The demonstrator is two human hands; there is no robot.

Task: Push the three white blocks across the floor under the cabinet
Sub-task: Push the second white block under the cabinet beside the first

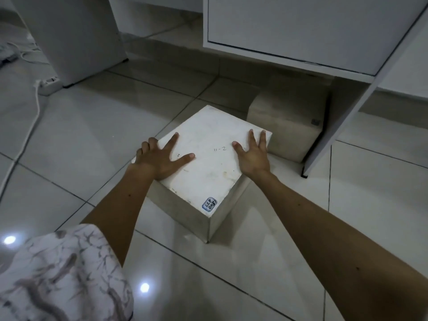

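A white block (208, 167), marked "11-2" and with a small blue label near its front corner, sits on the tiled floor in the middle of the head view. My left hand (159, 156) lies flat on its top near the left edge, some fingers curled over that edge. My right hand (253, 154) lies flat on the top near the right edge, fingers spread. A second white block (289, 121) sits behind and to the right, in shadow under the white cabinet (289, 26), beside the first block's far right corner. No third block is in view.
The cabinet's slanted white leg (335, 126) comes down to the floor right of the blocks. A white panel or cabinet side (76, 33) stands at the upper left. A white power strip (47, 83) with its cable (25, 135) lies on the floor at left.
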